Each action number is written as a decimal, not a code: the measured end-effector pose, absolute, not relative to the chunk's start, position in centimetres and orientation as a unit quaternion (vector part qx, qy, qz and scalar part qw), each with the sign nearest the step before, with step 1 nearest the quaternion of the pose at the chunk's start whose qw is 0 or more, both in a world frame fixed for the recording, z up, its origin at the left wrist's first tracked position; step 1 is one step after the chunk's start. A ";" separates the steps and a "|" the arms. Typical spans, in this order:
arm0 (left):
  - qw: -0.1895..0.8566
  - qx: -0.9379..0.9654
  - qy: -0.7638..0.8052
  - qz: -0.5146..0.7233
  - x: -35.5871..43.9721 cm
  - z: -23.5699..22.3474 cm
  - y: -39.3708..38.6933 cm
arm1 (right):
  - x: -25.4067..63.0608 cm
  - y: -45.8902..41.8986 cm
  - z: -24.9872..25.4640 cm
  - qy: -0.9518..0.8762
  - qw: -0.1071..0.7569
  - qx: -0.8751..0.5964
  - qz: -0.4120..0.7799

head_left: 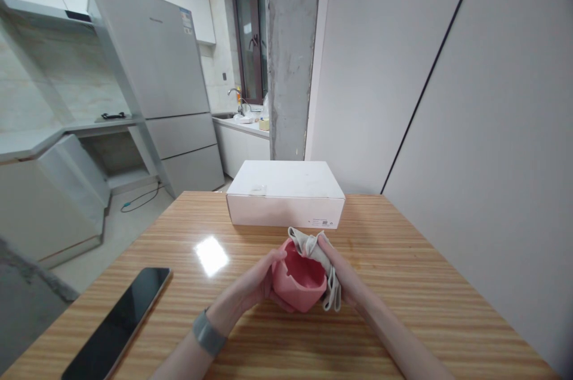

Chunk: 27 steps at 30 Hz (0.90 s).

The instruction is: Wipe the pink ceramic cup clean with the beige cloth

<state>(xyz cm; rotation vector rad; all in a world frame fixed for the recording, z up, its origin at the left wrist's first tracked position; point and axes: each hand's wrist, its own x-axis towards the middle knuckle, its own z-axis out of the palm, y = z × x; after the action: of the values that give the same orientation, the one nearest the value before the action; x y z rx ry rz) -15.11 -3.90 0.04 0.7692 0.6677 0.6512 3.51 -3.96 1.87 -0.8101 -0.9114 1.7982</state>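
Observation:
A pink faceted ashtray (301, 293) with a notched rim is tilted so that its hollow inside faces me, low over the wooden table. My left hand (267, 281) grips it from the left, thumb at the rim and fingers curled beneath. On the other side, my right hand (338, 269) is closed on a crumpled light grey cloth (316, 249). The cloth lies against the ashtray's far right rim, and one folded end hangs down beside it. Part of my right fingers is hidden behind the cloth.
A white cardboard box (286, 189) stands at the table's far edge, beyond my hands. A black phone (120, 326) lies at the left on the wooden table (430, 296). Farther back are a fridge (152, 58), a concrete pillar (293, 58) and a sink counter (244, 129).

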 end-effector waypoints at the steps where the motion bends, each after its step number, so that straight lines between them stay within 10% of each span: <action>1: 0.820 0.361 0.316 0.314 -15.0 0.1 -4.0 | 3.5 -3.9 1.8 -0.371 0.470 -0.328 0.731; 16: 0.766 0.340 0.293 0.461 -12.2 0.5 -5.3 | 3.3 -2.3 -1.2 -0.366 0.643 -0.411 0.533; 27: 0.797 0.318 0.387 0.338 -14.0 0.0 -4.0 | 3.3 -2.9 0.9 -0.371 0.514 -0.356 0.687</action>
<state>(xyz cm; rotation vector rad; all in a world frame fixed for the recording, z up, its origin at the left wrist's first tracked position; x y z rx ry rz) -14.04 -4.04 0.02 0.6834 0.8317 0.7252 3.33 -2.87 0.87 -0.8551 -0.8920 1.6507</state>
